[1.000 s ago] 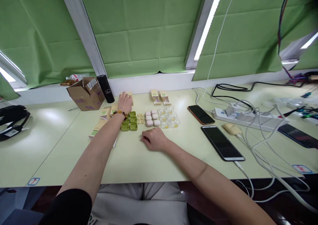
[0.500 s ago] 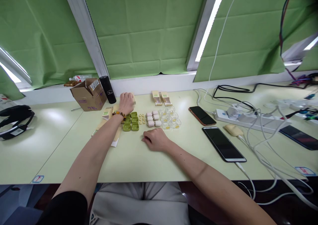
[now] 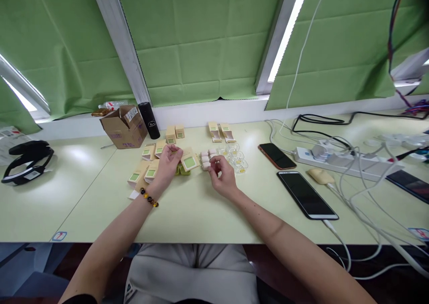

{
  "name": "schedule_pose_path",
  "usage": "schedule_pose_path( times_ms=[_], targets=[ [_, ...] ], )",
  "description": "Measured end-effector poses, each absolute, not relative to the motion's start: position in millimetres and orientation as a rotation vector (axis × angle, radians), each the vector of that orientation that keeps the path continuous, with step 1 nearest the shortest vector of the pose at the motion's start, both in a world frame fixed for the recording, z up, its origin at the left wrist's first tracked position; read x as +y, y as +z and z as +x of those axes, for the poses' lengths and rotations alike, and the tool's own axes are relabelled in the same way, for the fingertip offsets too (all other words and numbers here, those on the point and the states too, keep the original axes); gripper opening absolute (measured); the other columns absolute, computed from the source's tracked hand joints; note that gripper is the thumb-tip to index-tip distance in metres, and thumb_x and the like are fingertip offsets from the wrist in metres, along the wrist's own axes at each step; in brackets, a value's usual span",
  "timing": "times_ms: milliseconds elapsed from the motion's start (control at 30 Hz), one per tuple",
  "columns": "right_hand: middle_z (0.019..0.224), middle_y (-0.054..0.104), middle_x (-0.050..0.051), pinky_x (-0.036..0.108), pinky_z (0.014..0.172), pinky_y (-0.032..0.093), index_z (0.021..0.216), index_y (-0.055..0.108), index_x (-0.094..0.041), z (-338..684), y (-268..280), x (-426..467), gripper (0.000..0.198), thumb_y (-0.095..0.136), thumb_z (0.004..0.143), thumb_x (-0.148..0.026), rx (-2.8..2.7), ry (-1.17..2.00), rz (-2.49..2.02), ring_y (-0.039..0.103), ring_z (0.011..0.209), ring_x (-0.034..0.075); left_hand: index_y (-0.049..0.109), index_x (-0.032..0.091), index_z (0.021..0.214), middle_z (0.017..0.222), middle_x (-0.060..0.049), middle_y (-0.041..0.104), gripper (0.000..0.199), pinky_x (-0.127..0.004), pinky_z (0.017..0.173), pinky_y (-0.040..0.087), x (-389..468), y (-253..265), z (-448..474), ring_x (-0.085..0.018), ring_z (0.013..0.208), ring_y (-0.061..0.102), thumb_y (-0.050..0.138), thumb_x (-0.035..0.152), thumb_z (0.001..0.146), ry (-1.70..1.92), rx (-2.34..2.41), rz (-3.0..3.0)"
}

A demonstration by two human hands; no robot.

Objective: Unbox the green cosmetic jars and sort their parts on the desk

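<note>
My left hand (image 3: 167,164) grips a small cream cardboard box (image 3: 189,161) with a green square on its face, tilted above the green trays (image 3: 182,171). The box and the hand hide most of the trays. Just right of the box, my right hand (image 3: 224,175) is raised with curled fingers, thumb and forefinger slightly apart, and I see nothing between them. Behind its fingertips lie pale pink rounded blocks (image 3: 204,159), partly covered. Clear plastic cups (image 3: 238,162) with yellow marks stand to the right of these blocks.
Similar cream boxes (image 3: 137,174) lie left of my left hand. Two opened cartons (image 3: 214,132) rest at the back. A brown cardboard box (image 3: 124,127) and a black cylinder (image 3: 149,120) stand back left. Phones (image 3: 306,194), a power strip (image 3: 348,161) and cables occupy the right.
My left hand has come back from the rear of the table toward the middle, now with a cream box in it. My right hand has lifted and moved slightly right, its fingers opening.
</note>
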State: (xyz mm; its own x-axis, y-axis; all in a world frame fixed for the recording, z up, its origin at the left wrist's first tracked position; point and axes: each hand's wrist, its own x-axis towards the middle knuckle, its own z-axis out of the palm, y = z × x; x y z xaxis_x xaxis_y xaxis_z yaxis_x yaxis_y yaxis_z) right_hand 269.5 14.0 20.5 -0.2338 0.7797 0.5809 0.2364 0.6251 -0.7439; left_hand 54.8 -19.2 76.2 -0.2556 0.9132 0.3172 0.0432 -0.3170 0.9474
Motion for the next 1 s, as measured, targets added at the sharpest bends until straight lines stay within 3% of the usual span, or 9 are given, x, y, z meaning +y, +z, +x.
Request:
schedule_pose_path(
  times_ms=[167, 267, 367, 533, 667, 800, 1000],
  targets=[
    [0.122, 0.056, 0.007, 0.028, 0.064, 0.051, 0.122, 0.042, -0.028, 266, 21, 11, 0.044, 0.055, 0.081, -0.019, -1.824, 1.014, -0.640, 0.062, 0.074, 0.013, 0.050, 0.024, 0.100, 0.099, -0.002, 0.058, 0.047, -0.025, 0.071, 0.053, -41, 59, 67, -0.013, 0.082, 0.060, 0.079, 0.058, 0.085, 1.649, 1.227, 1.305],
    [0.143, 0.049, 0.011, 0.028, 0.064, 0.053, 0.140, 0.037, -0.031, 264, 22, 6, 0.070, 0.058, 0.075, -0.015, -1.907, 1.147, -0.551, 0.065, 0.094, 0.018, 0.051, 0.024, 0.100, 0.099, -0.002, 0.057, 0.048, -0.026, 0.073, 0.054, -44, 53, 70, -0.014, 0.084, 0.062, 0.079, 0.059, 0.084, 1.670, 1.230, 1.319],
    [0.153, 0.043, 0.013, 0.030, 0.070, 0.057, 0.148, 0.035, -0.032, 263, 24, 2, 0.081, 0.064, 0.074, -0.016, -1.952, 1.216, -0.526, 0.062, 0.113, 0.023, 0.051, 0.024, 0.101, 0.096, -0.001, 0.057, 0.050, -0.026, 0.073, 0.055, -45, 48, 71, -0.014, 0.082, 0.062, 0.080, 0.061, 0.084, 1.688, 1.200, 1.313],
    [0.146, 0.051, 0.011, 0.032, 0.074, 0.060, 0.137, 0.045, -0.030, 262, 29, 1, 0.071, 0.071, 0.072, -0.018, -1.889, 1.333, -0.567, 0.059, 0.125, 0.028, 0.050, 0.024, 0.101, 0.098, -0.002, 0.059, 0.051, -0.028, 0.072, 0.057, -48, 44, 74, -0.015, 0.082, 0.063, 0.077, 0.064, 0.085, 1.687, 1.159, 1.343],
    [0.145, 0.056, 0.010, 0.033, 0.077, 0.059, 0.128, 0.047, -0.031, 262, 30, 4, 0.065, 0.076, 0.070, -0.022, -1.804, 1.358, -0.544, 0.057, 0.130, 0.028, 0.051, 0.025, 0.109, 0.115, -0.007, 0.059, 0.044, -0.032, 0.076, 0.060, -52, 44, 74, -0.019, 0.096, 0.065, 0.062, 0.066, 0.095, 1.579, 1.140, 1.331],
    [0.140, 0.060, 0.011, 0.033, 0.076, 0.059, 0.127, 0.042, -0.031, 263, 29, 9, 0.070, 0.080, 0.068, -0.029, -1.701, 1.396, -0.514, 0.057, 0.132, 0.030, 0.053, 0.028, 0.117, 0.125, -0.009, 0.056, 0.030, -0.037, 0.092, 0.060, -54, 43, 71, -0.023, 0.120, 0.059, 0.054, 0.054, 0.104, 1.651, 1.121, 1.509],
    [0.139, 0.057, 0.012, 0.035, 0.078, 0.059, 0.127, 0.041, -0.031, 264, 28, 11, 0.071, 0.082, 0.069, -0.037, -1.647, 1.326, -0.512, 0.056, 0.132, 0.030, 0.058, 0.028, 0.128, 0.128, -0.013, 0.054, 0.026, -0.050, 0.107, 0.053, -60, 41, 68, -0.028, 0.124, 0.056, 0.055, 0.036, 0.104, 1.783, 1.358, 2.108]
  ],
)
